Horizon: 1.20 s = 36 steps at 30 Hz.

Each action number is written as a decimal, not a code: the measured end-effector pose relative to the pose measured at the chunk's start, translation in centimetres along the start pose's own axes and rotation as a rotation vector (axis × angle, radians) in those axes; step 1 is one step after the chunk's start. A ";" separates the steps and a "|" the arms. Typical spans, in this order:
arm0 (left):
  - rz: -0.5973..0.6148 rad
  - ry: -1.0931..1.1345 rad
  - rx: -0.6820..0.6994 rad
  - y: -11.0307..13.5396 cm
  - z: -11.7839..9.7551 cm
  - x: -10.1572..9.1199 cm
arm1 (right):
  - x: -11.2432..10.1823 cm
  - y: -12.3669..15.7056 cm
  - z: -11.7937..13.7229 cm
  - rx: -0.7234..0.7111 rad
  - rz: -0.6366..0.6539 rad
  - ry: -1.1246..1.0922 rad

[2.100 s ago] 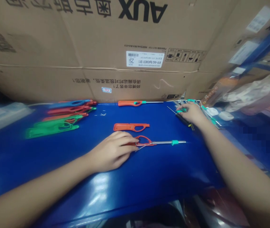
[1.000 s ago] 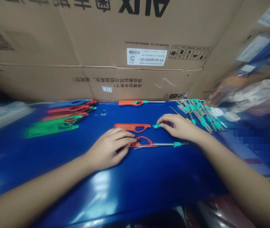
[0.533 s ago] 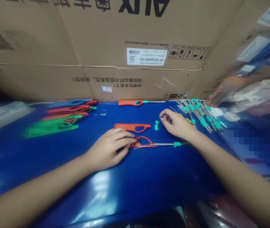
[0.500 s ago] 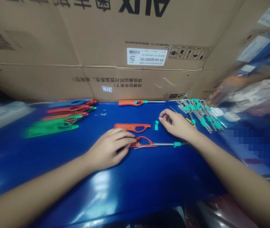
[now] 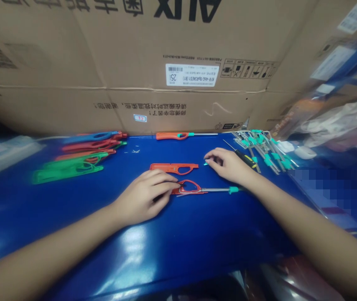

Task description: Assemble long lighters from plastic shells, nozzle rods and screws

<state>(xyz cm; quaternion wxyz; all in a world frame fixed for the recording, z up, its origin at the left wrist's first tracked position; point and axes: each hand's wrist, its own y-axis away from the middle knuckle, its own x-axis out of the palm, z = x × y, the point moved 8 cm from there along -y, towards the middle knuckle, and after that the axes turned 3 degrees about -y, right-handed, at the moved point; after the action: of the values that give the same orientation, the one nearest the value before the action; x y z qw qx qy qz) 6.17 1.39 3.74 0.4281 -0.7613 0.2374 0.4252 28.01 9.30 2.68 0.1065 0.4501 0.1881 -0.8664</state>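
Observation:
My left hand [image 5: 147, 196] is closed on the rear end of an orange-red lighter half-shell [image 5: 174, 191], whose handle end is hidden under my fingers. A metal tube [image 5: 216, 190] with a teal collar [image 5: 233, 190] runs out of the shell to the right, and a thin wire lies along its near side. Just beyond lies a second orange-red half-shell [image 5: 162, 167], inner side up. My right hand [image 5: 227, 164] has its fingertips pinched over a small teal trigger piece [image 5: 205, 164], mostly covered by them.
A complete orange lighter [image 5: 167, 136] lies by the cardboard box [image 5: 128, 75] at the back. Blue, red and green shells [image 5: 68, 169] are stacked left. A yellow-black screwdriver [image 5: 249, 161] and several metal tubes with teal parts [image 5: 268, 150] lie right. Small pins [image 5: 136, 151] lie mid-back.
My right hand has moved slightly left and down onto the teal trigger piece, which lay uncovered before. The left hand keeps its hold on the half-shell.

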 end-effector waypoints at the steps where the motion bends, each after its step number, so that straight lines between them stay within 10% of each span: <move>1: -0.001 -0.003 0.000 0.0 0.0 0.0 | -0.3 0.0 0.0 -0.006 -0.017 0.018; 10: -0.015 -0.018 -0.023 0.1 0.3 0.0 | -1.4 1.2 0.4 -0.088 0.243 0.268; 22: -0.029 0.118 -0.064 0.0 0.4 0.4 | 2.0 3.5 7.5 -0.300 0.374 0.024; 36: 0.051 0.195 -0.172 -0.2 0.2 0.9 | 3.5 3.9 8.3 -0.382 0.369 0.074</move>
<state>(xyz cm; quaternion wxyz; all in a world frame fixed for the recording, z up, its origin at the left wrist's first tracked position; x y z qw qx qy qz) 6.68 1.73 3.05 0.3253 -0.8267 0.2597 0.3786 21.26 2.19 3.27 0.3388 0.4797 0.2667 -0.7642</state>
